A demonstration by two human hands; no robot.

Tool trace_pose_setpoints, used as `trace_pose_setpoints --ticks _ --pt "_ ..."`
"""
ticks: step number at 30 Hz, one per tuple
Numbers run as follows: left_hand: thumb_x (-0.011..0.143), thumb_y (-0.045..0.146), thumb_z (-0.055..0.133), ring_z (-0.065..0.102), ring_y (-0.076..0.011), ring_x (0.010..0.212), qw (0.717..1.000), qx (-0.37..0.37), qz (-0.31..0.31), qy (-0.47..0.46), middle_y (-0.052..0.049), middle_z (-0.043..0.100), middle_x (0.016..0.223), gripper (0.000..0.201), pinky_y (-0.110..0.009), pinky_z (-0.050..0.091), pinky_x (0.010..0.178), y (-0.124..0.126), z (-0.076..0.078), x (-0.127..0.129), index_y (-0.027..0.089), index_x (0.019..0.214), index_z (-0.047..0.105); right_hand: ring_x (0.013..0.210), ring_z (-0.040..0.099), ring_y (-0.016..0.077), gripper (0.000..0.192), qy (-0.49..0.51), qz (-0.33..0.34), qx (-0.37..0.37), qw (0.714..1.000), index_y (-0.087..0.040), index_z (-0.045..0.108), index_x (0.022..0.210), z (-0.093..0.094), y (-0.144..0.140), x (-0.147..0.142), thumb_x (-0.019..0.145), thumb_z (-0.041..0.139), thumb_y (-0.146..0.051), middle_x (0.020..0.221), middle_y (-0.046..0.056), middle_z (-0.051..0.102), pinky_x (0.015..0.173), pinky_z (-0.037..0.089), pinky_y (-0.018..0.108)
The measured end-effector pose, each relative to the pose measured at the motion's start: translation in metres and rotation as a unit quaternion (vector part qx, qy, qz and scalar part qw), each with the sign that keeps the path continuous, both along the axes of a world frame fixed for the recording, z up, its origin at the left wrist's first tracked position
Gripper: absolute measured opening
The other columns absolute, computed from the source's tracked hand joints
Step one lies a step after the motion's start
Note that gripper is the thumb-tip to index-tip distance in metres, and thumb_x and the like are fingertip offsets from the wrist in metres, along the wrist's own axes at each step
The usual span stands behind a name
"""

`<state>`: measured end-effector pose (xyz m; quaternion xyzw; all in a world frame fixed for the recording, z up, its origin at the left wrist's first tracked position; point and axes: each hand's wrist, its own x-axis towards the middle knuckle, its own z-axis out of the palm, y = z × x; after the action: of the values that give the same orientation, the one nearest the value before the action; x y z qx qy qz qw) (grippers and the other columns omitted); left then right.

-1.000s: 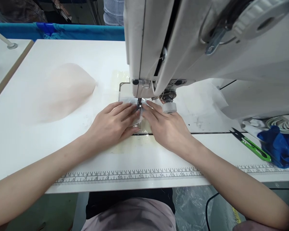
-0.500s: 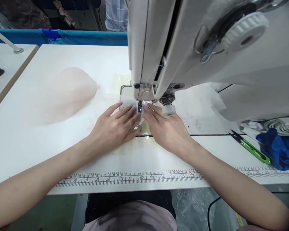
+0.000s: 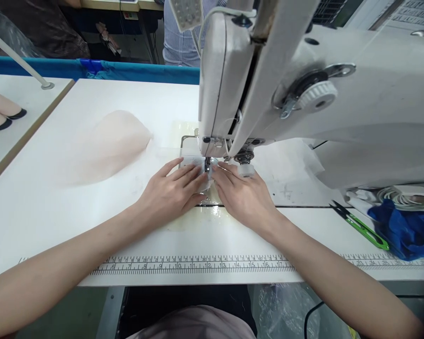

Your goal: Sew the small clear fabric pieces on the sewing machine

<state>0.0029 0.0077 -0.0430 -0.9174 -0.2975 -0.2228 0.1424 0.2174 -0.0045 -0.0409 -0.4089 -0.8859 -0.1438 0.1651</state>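
My left hand (image 3: 173, 190) lies flat with fingers spread, just left of the presser foot (image 3: 207, 165) of a white sewing machine (image 3: 219, 89). Under its fingertips is a small piece of sheer, whitish fabric (image 3: 189, 160), partly hidden by the hand. On the other side of the foot, my right hand (image 3: 245, 194) rests with its fingers stretched out close together, their tips on the same see-through material. The needle point is too small to make out.
Sheer pale pink fabric (image 3: 116, 141) lies on the table at left. Green-handled thread snips (image 3: 365, 230) and a blue cloth (image 3: 406, 230) sit at right. A printed ruler (image 3: 205, 265) runs along the front edge. Beyond a blue cloth trough (image 3: 141, 69) is a person in stripes (image 3: 180, 42).
The view has shifted upward and back, so more of the machine head shows. Both hands stay beside the presser foot, with only slight finger movement visible.
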Motion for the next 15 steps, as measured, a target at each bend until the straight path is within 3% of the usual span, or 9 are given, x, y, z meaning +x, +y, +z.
trace_pose_setpoints --ticks 6,10,15 --pt "0.094 0.028 0.058 0.070 -0.0234 0.107 1.000 0.000 -0.009 -0.025 -0.010 0.073 0.114 0.027 -0.041 0.054 0.100 -0.001 0.003 -0.001 0.012 0.114 0.068 0.099 0.068 0.0169 0.027 0.028 0.049 0.057 0.997 -0.019 0.071 0.092 -0.001 -0.001 -0.001 0.093 0.048 -0.005 0.105 -0.001 0.076 0.104 0.046 0.037" --pt "0.095 0.023 0.056 0.070 -0.0235 0.108 1.000 0.007 -0.022 0.008 -0.011 0.072 0.116 0.027 -0.038 0.058 0.096 -0.005 0.003 -0.001 0.009 0.115 0.069 0.099 0.069 0.0182 0.020 0.044 0.066 0.047 0.996 -0.015 0.073 0.098 0.000 -0.007 -0.001 0.096 0.054 -0.017 0.106 0.003 0.076 0.097 0.053 0.036" --pt "0.096 0.019 0.054 0.069 -0.0241 0.109 0.999 0.012 -0.024 0.041 -0.013 0.071 0.118 0.027 -0.038 0.058 0.097 -0.010 0.004 -0.003 0.007 0.116 0.068 0.102 0.070 0.0201 0.024 0.018 0.074 0.024 0.997 -0.009 0.073 0.106 0.005 -0.014 -0.001 0.096 0.053 -0.017 0.110 0.010 0.075 0.100 0.055 0.040"
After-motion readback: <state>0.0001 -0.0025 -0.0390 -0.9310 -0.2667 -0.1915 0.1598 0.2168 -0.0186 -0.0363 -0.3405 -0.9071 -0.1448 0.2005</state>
